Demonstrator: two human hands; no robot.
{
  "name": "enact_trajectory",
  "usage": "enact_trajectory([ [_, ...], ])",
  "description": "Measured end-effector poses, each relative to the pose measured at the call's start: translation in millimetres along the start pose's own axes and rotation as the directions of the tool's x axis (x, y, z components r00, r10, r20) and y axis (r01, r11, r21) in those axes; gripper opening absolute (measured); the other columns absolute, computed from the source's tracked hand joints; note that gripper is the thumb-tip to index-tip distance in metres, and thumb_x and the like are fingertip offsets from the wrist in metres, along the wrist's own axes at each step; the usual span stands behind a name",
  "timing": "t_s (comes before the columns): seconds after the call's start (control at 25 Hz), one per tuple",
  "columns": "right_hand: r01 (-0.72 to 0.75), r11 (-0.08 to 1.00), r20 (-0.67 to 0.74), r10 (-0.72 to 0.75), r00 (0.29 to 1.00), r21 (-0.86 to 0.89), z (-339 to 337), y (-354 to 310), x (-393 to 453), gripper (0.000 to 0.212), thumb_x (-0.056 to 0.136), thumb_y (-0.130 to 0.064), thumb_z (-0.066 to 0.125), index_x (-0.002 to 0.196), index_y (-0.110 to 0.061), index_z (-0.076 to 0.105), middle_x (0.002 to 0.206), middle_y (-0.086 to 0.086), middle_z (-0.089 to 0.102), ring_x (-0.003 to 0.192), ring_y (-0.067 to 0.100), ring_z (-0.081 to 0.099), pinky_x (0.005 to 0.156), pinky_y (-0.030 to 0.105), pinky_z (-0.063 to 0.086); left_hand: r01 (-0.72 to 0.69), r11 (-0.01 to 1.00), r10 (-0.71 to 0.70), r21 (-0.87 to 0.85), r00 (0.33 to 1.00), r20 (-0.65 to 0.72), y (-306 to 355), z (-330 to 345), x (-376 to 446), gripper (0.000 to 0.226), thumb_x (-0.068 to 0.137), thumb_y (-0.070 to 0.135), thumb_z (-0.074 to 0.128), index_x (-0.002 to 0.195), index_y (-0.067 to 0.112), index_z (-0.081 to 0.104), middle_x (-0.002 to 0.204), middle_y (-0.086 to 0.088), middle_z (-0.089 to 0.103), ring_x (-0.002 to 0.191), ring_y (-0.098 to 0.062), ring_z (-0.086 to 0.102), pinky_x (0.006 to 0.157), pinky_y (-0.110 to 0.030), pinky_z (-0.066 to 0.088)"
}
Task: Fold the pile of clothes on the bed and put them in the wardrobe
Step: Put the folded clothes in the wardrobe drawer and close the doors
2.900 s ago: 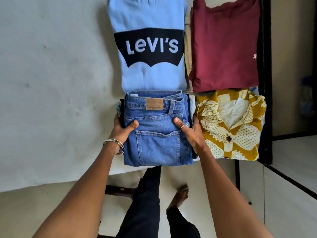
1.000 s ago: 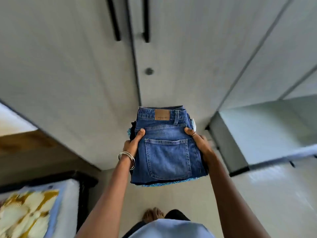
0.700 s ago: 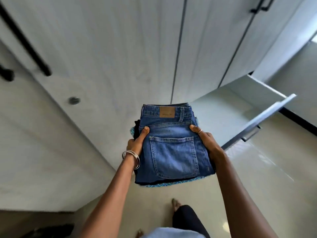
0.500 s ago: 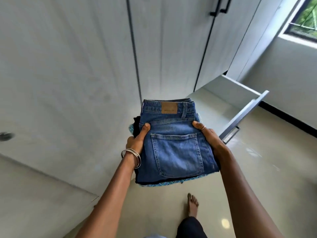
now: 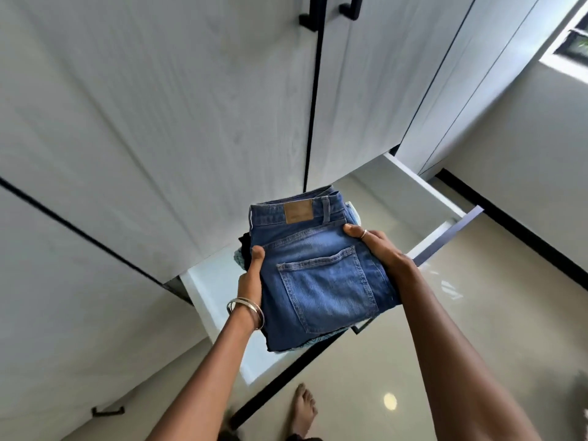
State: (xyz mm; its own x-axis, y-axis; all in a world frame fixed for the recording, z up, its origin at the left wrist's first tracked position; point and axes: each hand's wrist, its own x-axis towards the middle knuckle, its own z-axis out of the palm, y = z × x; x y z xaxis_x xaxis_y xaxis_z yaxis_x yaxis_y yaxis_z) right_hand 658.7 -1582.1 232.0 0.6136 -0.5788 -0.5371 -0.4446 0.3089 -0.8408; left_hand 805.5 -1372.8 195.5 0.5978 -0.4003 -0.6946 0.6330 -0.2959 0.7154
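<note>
My left hand (image 5: 251, 278) and right hand (image 5: 378, 246) each clamp a side of the folded jeans (image 5: 318, 272), thumbs on top, darker folded clothes stacked beneath. The stack hangs directly over the open wardrobe drawer (image 5: 219, 300), waistband pointing toward the wardrobe doors (image 5: 222, 90).

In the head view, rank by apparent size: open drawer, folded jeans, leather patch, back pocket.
1. open drawer
2. folded jeans
3. back pocket
4. leather patch
Jeans sit nearer the camera.
</note>
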Motion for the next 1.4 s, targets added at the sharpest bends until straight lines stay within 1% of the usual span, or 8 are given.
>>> enact_trajectory([
  [0.28, -0.052, 0.986, 0.183, 0.080, 0.980, -0.157, 2.0, 38.0, 122.3, 0.051, 0.082, -0.052, 0.068, 0.112, -0.010, 0.064, 0.096, 0.007, 0.075, 0.077, 0.021, 0.072, 0.062, 0.027, 0.055, 0.113, 0.969, -0.122, -0.220, 0.992, -0.026, -37.4, 12.4, 81.3, 0.077, 0.069, 0.079, 0.059, 0.119, 0.021, 0.068, 0.116, -0.011, 0.069, 0.107, -0.031, 0.065, 0.099, -0.048, 0.047],
  [0.48, -0.186, 0.964, 0.187, 0.222, 0.957, -0.190, 15.0, 98.4, 197.4, 0.058, 0.078, -0.060, 0.069, 0.116, -0.017, 0.062, 0.105, 0.010, 0.074, 0.091, 0.031, 0.072, 0.084, 0.049, 0.058, 0.194, 0.969, -0.212, -0.151, 0.971, -0.115, -76.1, 3.9, 157.7, 0.089, 0.054, 0.084, 0.066, 0.119, 0.023, 0.068, 0.116, -0.009, 0.069, 0.107, -0.031, 0.066, 0.101, -0.049, 0.045],
  [0.8, -0.219, 0.745, -0.079, 0.219, 0.973, -0.630, 34.6, 97.7, 236.9, 0.102, 0.058, -0.103, 0.027, 0.109, -0.022, 0.062, 0.110, 0.005, 0.065, 0.100, 0.030, 0.063, 0.100, 0.052, 0.044, 0.237, 0.965, -0.261, -0.116, 0.916, -0.304, -78.4, 4.5, 208.4, 0.127, 0.028, 0.099, 0.055, 0.126, 0.017, 0.060, 0.124, -0.006, 0.063, 0.110, -0.029, 0.060, 0.102, -0.045, 0.044],
  [0.96, -0.285, 0.620, -0.385, -0.030, 0.922, -0.731, 43.2, 84.3, 213.8, 0.083, 0.085, -0.083, 0.016, 0.123, -0.023, 0.058, 0.123, 0.013, 0.062, 0.117, 0.034, 0.054, 0.104, 0.060, 0.025, 0.303, 0.935, -0.128, 0.186, 0.774, -0.620, -54.9, 23.1, 183.5, 0.097, 0.077, 0.079, 0.045, 0.144, 0.009, 0.034, 0.142, -0.020, 0.040, 0.128, -0.038, 0.041, 0.106, -0.049, 0.033],
  [1.04, -0.354, 0.649, -0.552, -0.124, 0.825, -0.674, 33.6, 88.9, 180.1, 0.066, 0.093, -0.071, 0.032, 0.129, -0.020, 0.055, 0.129, 0.014, 0.058, 0.123, 0.034, 0.047, 0.103, 0.053, 0.028, 0.128, 0.814, 0.320, 0.567, 0.715, -0.621, -49.5, 29.7, 151.4, 0.083, 0.084, 0.069, 0.044, 0.143, 0.011, 0.035, 0.140, -0.019, 0.038, 0.128, -0.038, 0.036, 0.102, -0.050, 0.034],
  [1.12, -0.414, 0.669, -0.704, -0.235, 0.671, -0.618, 22.8, 100.4, 130.7, 0.052, 0.092, -0.053, 0.050, 0.131, -0.019, 0.054, 0.138, 0.017, 0.048, 0.131, 0.036, 0.036, 0.107, 0.049, 0.027, -0.334, 0.434, 0.709, 0.837, 0.700, -0.088, -63.3, 32.6, 110.9, 0.078, 0.078, 0.071, 0.047, 0.132, 0.015, 0.051, 0.133, -0.013, 0.046, 0.123, -0.033, 0.041, 0.094, -0.045, 0.040],
  [1.24, -0.438, 0.766, -0.846, -0.251, 0.470, -0.470, 20.9, 116.6, 69.3, 0.061, 0.085, -0.037, 0.058, 0.141, -0.019, 0.042, 0.151, 0.019, 0.029, 0.140, 0.037, 0.023, 0.112, 0.050, 0.019, -0.604, -0.071, 0.385, 0.794, 0.718, 0.580, -86.4, 41.1, 59.6, 0.095, 0.066, 0.087, 0.042, 0.141, 0.029, 0.042, 0.152, -0.010, 0.028, 0.141, -0.032, 0.022, 0.111, -0.056, 0.022],
  [1.4, -0.254, 0.962, -0.801, 0.070, 0.594, -0.104, 31.5, 122.8, 53.5, 0.087, 0.096, -0.028, 0.053, 0.154, -0.002, -0.007, 0.159, 0.025, 0.011, 0.142, 0.037, 0.026, 0.110, 0.036, 0.028, -0.519, -0.303, 0.063, 0.799, 0.826, 0.560, -96.8, 51.0, 39.2, 0.117, 0.061, 0.089, 0.048, 0.152, 0.032, 0.003, 0.160, -0.005, -0.016, 0.143, -0.028, -0.027, 0.108, -0.063, -0.021],
])
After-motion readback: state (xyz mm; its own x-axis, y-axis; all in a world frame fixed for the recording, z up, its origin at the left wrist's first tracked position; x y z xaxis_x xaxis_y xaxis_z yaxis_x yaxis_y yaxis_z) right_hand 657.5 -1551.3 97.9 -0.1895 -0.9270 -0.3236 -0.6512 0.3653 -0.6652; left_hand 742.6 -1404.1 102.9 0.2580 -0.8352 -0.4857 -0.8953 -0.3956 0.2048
